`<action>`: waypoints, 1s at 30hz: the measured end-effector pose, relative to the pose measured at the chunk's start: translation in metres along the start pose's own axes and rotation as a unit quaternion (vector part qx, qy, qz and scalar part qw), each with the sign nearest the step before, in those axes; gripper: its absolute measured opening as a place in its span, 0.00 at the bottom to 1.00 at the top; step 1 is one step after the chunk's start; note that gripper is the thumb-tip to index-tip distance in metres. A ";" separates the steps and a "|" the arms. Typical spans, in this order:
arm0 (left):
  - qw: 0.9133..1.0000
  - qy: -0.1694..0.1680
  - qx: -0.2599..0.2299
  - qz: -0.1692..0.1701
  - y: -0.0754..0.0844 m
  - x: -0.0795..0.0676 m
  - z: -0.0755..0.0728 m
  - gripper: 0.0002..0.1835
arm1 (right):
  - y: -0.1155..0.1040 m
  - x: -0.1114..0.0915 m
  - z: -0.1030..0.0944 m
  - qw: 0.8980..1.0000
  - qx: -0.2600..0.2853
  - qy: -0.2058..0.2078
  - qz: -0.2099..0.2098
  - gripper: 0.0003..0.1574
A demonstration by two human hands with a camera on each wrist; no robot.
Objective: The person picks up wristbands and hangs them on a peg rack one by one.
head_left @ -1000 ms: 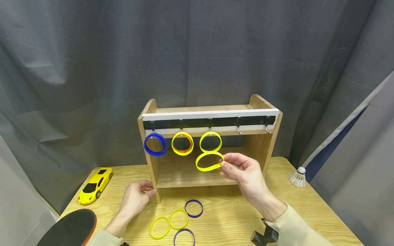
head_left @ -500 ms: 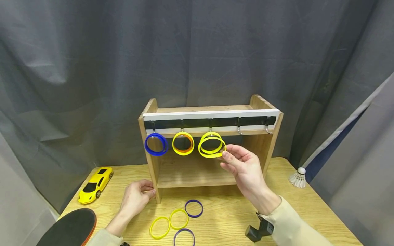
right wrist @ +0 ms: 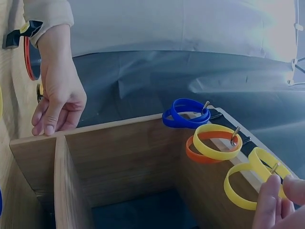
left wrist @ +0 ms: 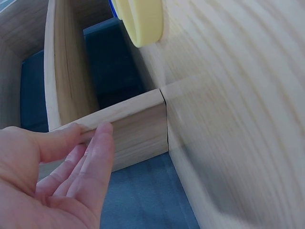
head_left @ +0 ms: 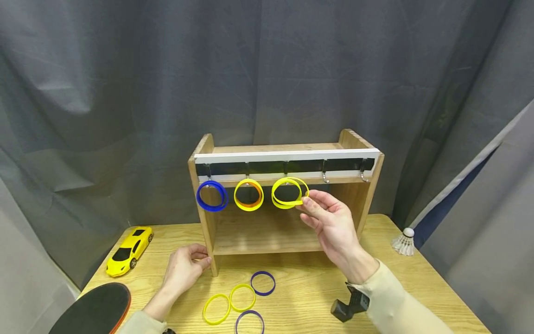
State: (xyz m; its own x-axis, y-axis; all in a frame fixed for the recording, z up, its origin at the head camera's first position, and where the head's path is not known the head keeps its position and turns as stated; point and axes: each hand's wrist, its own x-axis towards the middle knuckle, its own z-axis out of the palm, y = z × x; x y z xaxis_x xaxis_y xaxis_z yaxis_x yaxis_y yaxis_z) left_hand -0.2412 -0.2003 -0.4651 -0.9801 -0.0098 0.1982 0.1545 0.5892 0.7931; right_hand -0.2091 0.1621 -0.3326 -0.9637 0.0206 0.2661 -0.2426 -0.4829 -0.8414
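My right hand (head_left: 333,227) pinches a yellow wristband (head_left: 297,202) between thumb and fingers at the third hook (head_left: 286,169) of the rack. That band overlaps another yellow wristband (right wrist: 228,188) hanging there, and the hook's tip shows within the held loop in the right wrist view. My left hand (head_left: 185,269) grips the front edge of the wooden shelf's left side panel (left wrist: 114,112), low down near the table, thumb on one side and fingers on the other. Blue wristbands (head_left: 212,209) hang on the first hook; a yellow band (head_left: 236,202) and an orange band (right wrist: 193,155) share the second.
Two bare hooks (head_left: 325,177) are at the rack's right. Yellow wristbands (head_left: 217,322) and purple wristbands (head_left: 263,293) lie on the table before the shelf. A yellow toy car (head_left: 129,253) and a black disc (head_left: 92,308) are at left, a shuttlecock (head_left: 403,241) at right.
My right hand has raised the yellow wristband from below the hanging one up to the third hook, where the two now overlap. My left hand has stayed on the shelf panel.
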 end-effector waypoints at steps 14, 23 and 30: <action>1.000 0.002 0.006 -0.004 0.001 0.000 0.000 0.07 | 0.009 0.002 -0.002 0.999 -0.039 0.005 0.027 0.18; 1.000 0.003 0.012 0.000 0.000 0.001 0.001 0.08 | 0.012 0.006 -0.003 0.998 -0.060 0.014 0.033 0.19; 1.000 0.005 0.010 -0.002 -0.001 0.001 0.001 0.07 | 0.014 0.007 -0.004 0.998 -0.057 0.015 0.029 0.20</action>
State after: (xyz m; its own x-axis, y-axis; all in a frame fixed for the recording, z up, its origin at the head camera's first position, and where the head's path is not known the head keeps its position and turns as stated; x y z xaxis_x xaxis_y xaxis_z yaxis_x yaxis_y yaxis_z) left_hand -0.2427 -0.2001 -0.4659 -0.9794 -0.0190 0.2011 0.1487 0.6057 0.7817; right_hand -0.2199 0.1587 -0.3445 -0.9792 0.0230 0.2015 -0.1950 -0.3807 -0.9039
